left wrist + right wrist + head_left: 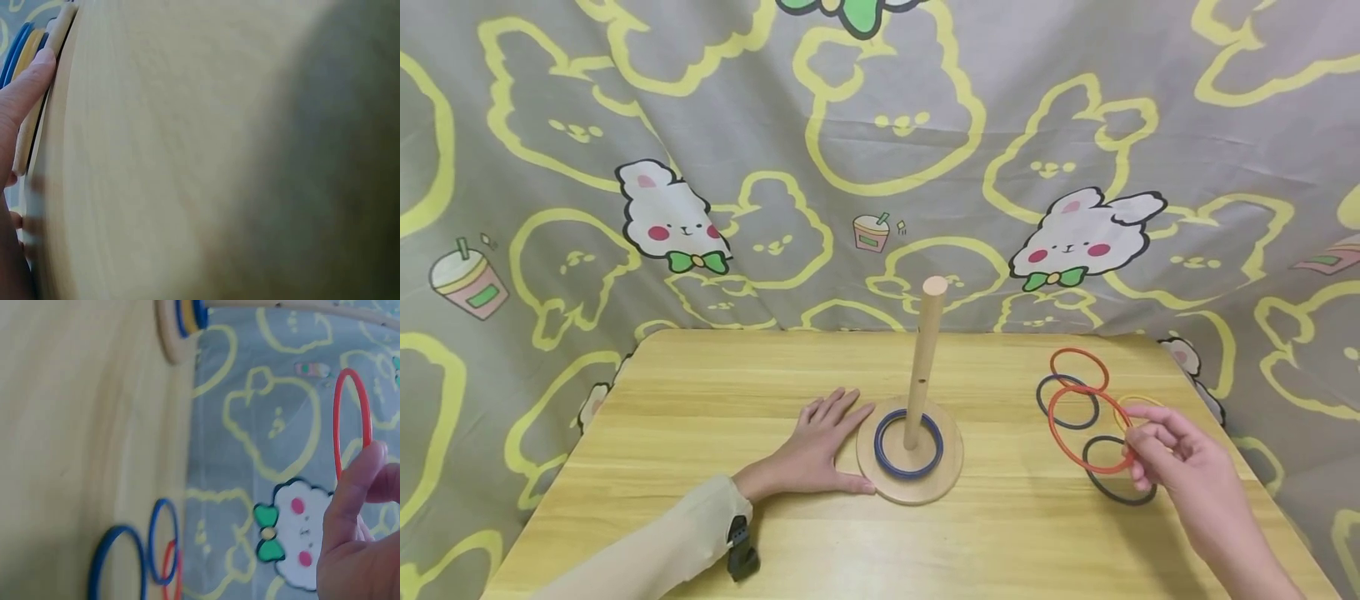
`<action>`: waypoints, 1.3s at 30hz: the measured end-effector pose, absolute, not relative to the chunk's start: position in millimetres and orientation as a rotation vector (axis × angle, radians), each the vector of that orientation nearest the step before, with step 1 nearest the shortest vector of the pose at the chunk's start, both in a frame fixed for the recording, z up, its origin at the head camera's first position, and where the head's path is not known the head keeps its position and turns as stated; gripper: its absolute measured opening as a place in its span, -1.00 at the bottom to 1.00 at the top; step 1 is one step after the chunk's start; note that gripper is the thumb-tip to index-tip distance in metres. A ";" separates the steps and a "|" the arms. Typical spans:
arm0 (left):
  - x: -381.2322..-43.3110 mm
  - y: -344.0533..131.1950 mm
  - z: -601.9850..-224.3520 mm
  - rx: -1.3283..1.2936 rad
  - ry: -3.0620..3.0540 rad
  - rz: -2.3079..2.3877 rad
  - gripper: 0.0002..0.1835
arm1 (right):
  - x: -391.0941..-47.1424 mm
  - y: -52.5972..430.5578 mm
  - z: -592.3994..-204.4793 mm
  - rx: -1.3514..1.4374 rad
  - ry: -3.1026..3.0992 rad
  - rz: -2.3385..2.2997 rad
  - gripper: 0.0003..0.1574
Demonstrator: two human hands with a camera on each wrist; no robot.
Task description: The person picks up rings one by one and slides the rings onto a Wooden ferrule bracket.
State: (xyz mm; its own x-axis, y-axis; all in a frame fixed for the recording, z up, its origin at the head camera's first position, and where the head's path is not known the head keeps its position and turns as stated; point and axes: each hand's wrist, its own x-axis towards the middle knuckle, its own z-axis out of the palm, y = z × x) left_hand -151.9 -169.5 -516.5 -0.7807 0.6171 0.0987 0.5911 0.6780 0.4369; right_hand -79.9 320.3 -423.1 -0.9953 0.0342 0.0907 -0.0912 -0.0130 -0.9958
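Observation:
A wooden peg (925,358) stands upright on a round wooden base (919,493). Around its foot lie a stack of rings, with a blue ring (908,476) on top; the left wrist view shows a yellow ring (27,55) between blue ones. My left hand (816,446) lies on the table with fingers spread, thumb and fingertips at the base's left edge. On the right, my right hand (1187,471) pinches a red ring (1051,417) between thumb and fingers. In the right wrist view this red ring (337,425) is raised above the table.
Below the held ring lie several loose rings: another red ring (1107,377), a blue ring (1039,400), a dark ring (1123,501) and a yellow ring (1138,398) partly behind the right hand. A patterned grey curtain (760,125) hangs behind the wooden table (715,375).

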 end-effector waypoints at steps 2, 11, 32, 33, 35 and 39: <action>-151.0 -170.0 -517.1 1.018 2.827 0.699 0.28 | -79.6 313.1 -417.0 0.076 -2.114 2.178 -0.65; -146.9 -170.3 -522.7 0.999 2.826 0.746 0.29 | -83.4 283.5 -382.3 0.105 -1.983 2.150 -0.70; -147.7 -168.3 -519.1 0.997 2.812 0.697 0.29 | -90.9 229.5 -321.9 0.307 -1.816 2.205 -0.64; -147.5 -168.3 -518.2 1.000 2.809 0.701 0.29 | -91.6 227.4 -320.4 0.310 -1.814 2.200 -0.64; -148.2 -168.4 -516.4 1.005 2.807 0.706 0.28 | -93.7 223.1 -317.1 0.329 -1.793 2.202 -0.63; -150.6 -168.4 -514.5 1.012 2.821 0.721 0.27 | -100.2 215.7 -311.6 0.388 -1.752 2.228 -0.64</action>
